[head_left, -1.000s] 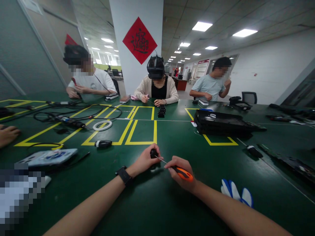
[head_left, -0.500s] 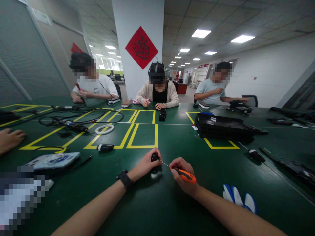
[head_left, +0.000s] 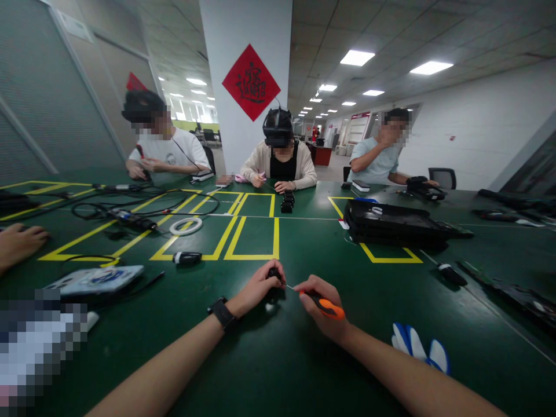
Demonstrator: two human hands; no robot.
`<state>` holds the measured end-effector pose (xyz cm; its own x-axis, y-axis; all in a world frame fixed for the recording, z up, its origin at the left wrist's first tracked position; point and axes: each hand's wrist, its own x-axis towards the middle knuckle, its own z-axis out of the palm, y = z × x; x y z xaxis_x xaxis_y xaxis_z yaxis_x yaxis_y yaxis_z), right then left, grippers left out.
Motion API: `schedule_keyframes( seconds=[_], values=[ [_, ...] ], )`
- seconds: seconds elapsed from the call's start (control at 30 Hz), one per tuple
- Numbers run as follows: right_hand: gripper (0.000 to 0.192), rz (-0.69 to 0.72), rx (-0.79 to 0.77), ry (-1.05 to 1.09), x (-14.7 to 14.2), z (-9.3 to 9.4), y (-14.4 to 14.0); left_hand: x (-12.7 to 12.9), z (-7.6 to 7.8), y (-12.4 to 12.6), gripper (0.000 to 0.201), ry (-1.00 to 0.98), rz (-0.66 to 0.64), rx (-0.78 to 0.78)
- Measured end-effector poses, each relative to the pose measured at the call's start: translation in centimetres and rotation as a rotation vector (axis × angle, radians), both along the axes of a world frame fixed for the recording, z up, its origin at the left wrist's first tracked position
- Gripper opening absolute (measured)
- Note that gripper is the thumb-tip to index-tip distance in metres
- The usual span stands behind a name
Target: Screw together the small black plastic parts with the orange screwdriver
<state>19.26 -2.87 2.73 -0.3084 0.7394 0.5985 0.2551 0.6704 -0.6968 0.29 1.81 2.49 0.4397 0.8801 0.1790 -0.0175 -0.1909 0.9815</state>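
My left hand (head_left: 263, 279) is closed around a small black rounded part (head_left: 273, 291) on the green table (head_left: 243, 359). What kind of part it is cannot be made out. In my right hand (head_left: 324, 304) is a screwdriver (head_left: 332, 309) with an orange and black handle. Its thin metal shaft points left, and the tip reaches the black part at my left fingers. Whether the tip sits in a screw is too small to see.
Blue and white pieces (head_left: 419, 347) lie by my right forearm. A black tray-like casing (head_left: 391, 223) stands at right, a black cylindrical item (head_left: 187, 258) and white ring (head_left: 186, 226) at left. Cables (head_left: 130, 220) spread farther left. Co-workers sit opposite; another person's hand (head_left: 21, 243) rests at far left.
The screwdriver and my right hand have shifted slightly left, so less shaft shows. My left hand has turned a little over the black part. The co-worker at right has raised a hand toward the head.
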Motion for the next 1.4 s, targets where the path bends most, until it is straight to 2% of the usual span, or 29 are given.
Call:
schedule_keyframes(
  seconds=[0.17,0.3,0.47,0.7,0.93,1.13,1.4],
  values=[
    [0.014,-0.05,-0.084,0.07,-0.2,-0.6,0.1,0.1,-0.1,0.1,0.016,0.013,0.023,0.001],
    [0.007,-0.008,-0.036,0.044,-0.1,-0.4,0.2,0.1,-0.1,0.1,0.018,0.003,0.018,-0.013],
    [0.008,0.025,0.029,0.024,0.1,-0.1,0.3,0.0,-0.2,0.1,0.018,-0.034,-0.004,0.004],
    [0.009,-0.044,-0.151,0.122,0.0,-0.9,0.4,0.0,-0.2,0.1,0.02,0.008,0.003,-0.004],
    [0.004,-0.063,-0.079,0.104,0.3,-1.1,0.2,-0.2,-0.1,0.0,0.023,0.011,-0.057,-0.002],
    [0.005,-0.068,-0.068,0.104,0.2,-0.8,0.1,-0.1,-0.4,0.1,0.027,0.074,-0.037,0.042],
    [0.006,-0.063,-0.025,0.087,0.3,-0.6,0.2,-0.2,-0.2,0.0,0.026,0.019,-0.073,-0.001]
  ],
)
